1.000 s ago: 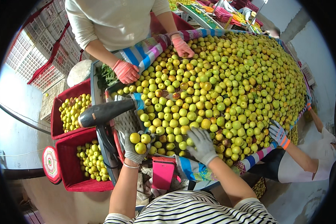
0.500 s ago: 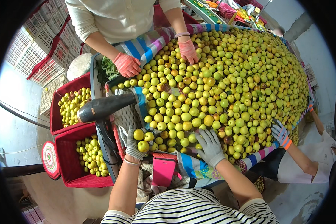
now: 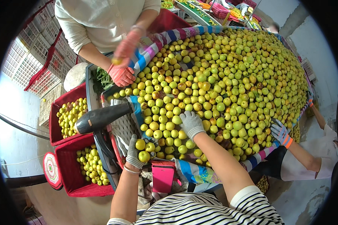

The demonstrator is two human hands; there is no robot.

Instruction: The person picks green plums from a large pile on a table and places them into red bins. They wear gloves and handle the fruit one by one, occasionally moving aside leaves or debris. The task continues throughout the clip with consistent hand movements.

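While cupped left hand (image 3: 136, 153) cradling two round fruits (image 3: 142, 150), right hand (image 3: 192, 124) spread flat on the heap (image 3: 229, 82).

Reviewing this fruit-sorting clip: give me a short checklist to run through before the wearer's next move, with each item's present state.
1. Left hand holds fruit: ok, two green fruits cupped in its glove.
2. Right hand on the pile: ok, palm down.
3. Red crates have room: ok, partly filled.
4. Co-worker's pink gloves apart from wearer's hands: ok.
5. Fruit quality in hand: cannot tell.
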